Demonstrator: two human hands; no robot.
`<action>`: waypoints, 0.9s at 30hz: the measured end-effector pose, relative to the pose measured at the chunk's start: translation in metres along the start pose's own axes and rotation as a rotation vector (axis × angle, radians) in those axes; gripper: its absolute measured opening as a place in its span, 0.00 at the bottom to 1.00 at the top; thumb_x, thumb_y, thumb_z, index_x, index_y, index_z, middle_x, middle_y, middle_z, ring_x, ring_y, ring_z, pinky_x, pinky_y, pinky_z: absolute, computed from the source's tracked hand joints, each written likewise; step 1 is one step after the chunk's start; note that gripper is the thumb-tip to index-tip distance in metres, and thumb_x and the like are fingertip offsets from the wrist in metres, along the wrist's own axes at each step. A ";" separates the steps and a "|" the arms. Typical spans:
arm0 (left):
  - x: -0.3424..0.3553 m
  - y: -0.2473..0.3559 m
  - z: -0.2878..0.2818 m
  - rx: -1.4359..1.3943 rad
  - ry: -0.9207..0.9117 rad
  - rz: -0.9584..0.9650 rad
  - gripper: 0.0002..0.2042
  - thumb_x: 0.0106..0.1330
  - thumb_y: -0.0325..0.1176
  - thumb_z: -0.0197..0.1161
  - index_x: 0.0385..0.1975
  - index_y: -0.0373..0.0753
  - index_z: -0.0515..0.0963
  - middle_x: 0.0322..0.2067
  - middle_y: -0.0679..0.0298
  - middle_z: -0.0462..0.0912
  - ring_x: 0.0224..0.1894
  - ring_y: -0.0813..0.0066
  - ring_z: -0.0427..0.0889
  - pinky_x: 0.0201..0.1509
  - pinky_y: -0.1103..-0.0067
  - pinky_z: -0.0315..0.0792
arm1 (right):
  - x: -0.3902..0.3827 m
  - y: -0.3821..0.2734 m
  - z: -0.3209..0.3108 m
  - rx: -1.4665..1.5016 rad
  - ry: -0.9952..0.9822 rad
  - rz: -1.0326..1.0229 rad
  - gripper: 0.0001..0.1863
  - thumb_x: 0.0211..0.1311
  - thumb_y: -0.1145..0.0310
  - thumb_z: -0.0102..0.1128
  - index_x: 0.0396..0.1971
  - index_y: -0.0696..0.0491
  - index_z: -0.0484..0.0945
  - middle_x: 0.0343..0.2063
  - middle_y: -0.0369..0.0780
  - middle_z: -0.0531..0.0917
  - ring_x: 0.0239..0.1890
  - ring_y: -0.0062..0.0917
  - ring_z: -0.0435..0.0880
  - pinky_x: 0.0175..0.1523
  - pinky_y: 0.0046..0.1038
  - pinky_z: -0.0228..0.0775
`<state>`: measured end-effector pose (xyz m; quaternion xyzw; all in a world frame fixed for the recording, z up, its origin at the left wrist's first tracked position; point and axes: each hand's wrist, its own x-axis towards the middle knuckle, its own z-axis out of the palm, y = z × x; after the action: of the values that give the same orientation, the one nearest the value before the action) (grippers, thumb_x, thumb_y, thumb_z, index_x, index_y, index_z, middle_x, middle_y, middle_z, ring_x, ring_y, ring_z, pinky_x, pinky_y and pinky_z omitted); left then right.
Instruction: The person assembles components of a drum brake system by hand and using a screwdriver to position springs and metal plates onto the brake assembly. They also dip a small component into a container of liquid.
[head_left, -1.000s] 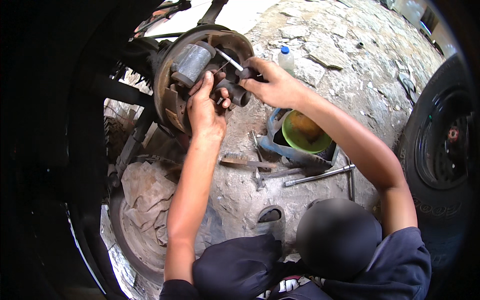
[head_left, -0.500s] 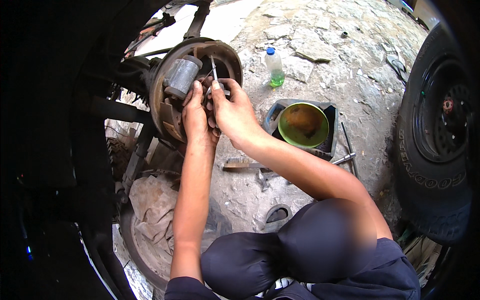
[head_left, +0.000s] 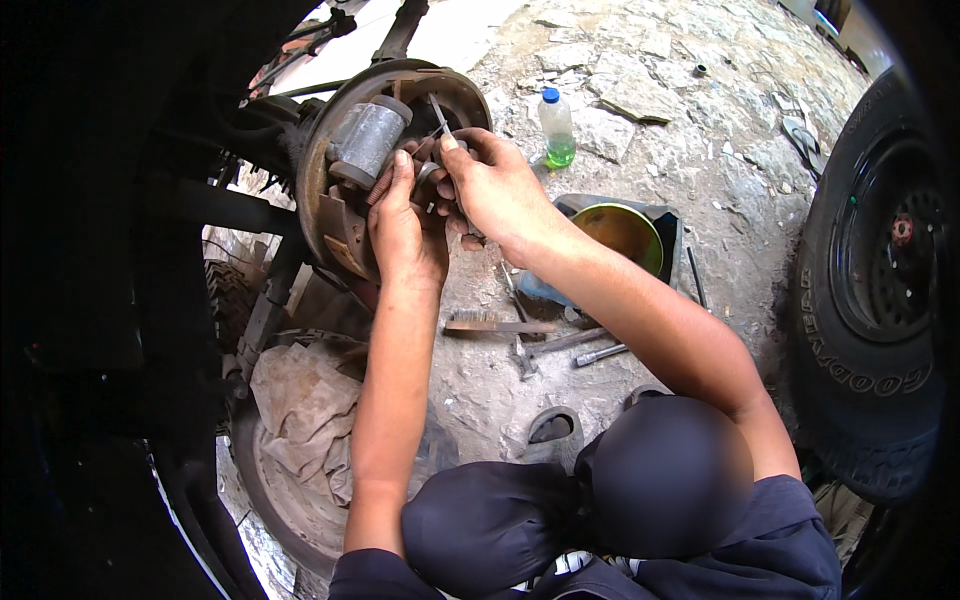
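Right hand (head_left: 490, 185): fingers closed around a slim metal tool (head_left: 440, 116), handle hidden in the grip; its shaft points up, inside the rim of the round metal plate (head_left: 316, 190). Left hand (head_left: 408, 235): raised just beside it, thumb up near a rusty spring (head_left: 380, 187); its other fingers partly hidden, so cannot tell whether they hold anything. Grey cylinder (head_left: 370, 142) on the plate, left of both hands. On the ground to the right: upright bottle (head_left: 557, 125) with green liquid, bowl (head_left: 637, 243), brush (head_left: 505, 326), hammer (head_left: 524, 358). Tire (head_left: 830, 310) at far right.
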<state>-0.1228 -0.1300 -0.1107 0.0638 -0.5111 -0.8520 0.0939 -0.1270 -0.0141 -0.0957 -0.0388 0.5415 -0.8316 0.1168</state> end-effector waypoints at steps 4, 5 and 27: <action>0.003 -0.003 -0.006 0.005 -0.004 -0.020 0.11 0.73 0.40 0.57 0.47 0.41 0.78 0.40 0.69 0.83 0.32 0.81 0.76 0.29 0.83 0.65 | 0.000 -0.007 -0.012 -0.064 -0.038 0.025 0.18 0.74 0.60 0.48 0.50 0.61 0.73 0.21 0.37 0.77 0.16 0.19 0.75 0.17 0.25 0.66; 0.002 -0.002 -0.005 0.009 -0.014 -0.023 0.11 0.73 0.40 0.58 0.47 0.41 0.77 0.40 0.70 0.83 0.32 0.81 0.76 0.29 0.83 0.65 | 0.001 -0.010 -0.015 -0.071 -0.057 0.045 0.18 0.74 0.60 0.47 0.51 0.61 0.73 0.21 0.37 0.77 0.16 0.19 0.75 0.16 0.25 0.65; -0.053 0.060 0.033 1.168 -0.154 0.306 0.12 0.67 0.35 0.65 0.41 0.31 0.83 0.29 0.64 0.85 0.26 0.77 0.81 0.31 0.79 0.73 | 0.006 -0.006 -0.035 -0.124 -0.086 -0.005 0.20 0.73 0.59 0.51 0.52 0.61 0.75 0.19 0.36 0.75 0.12 0.17 0.71 0.14 0.24 0.61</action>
<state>-0.0722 -0.1176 -0.0412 -0.0311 -0.9028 -0.4097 0.1273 -0.1407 0.0181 -0.1053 -0.0830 0.5865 -0.7943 0.1350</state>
